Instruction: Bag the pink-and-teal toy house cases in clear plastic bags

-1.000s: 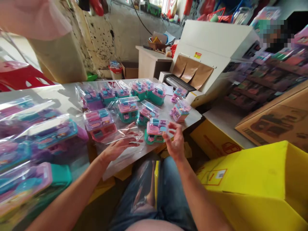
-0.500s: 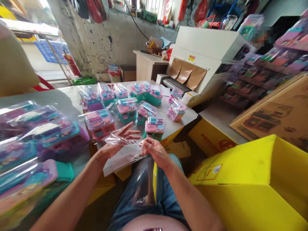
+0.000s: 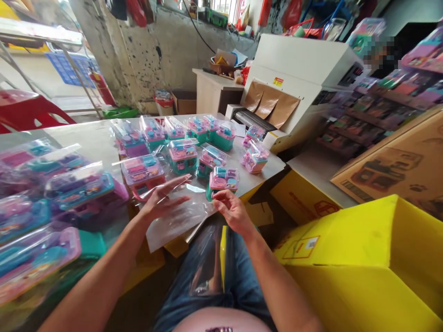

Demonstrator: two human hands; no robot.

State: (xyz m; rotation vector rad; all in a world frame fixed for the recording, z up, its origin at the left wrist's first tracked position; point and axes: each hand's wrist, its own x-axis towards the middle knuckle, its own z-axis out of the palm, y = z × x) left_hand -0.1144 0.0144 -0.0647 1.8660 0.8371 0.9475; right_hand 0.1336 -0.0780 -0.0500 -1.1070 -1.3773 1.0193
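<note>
The grip of the right hand (image 3: pixel 232 211), pinched together on the clear bag (image 3: pixel 185 216), sits just before the pink-topped toy box (image 3: pixel 224 177), nearer than the spread-fingered left hand (image 3: pixel 164 199).

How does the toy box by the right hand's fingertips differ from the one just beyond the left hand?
Colour: the right-hand toy box has a teal base; the left-hand toy box has a reddish-pink one.
Wrapping: loose clear film sticks out from the left-hand toy box; I can't make out any on the right-hand toy box.
Size: the left-hand toy box looks wider in the picture than the right-hand toy box.
Both have pink-and-blue tops.
</note>
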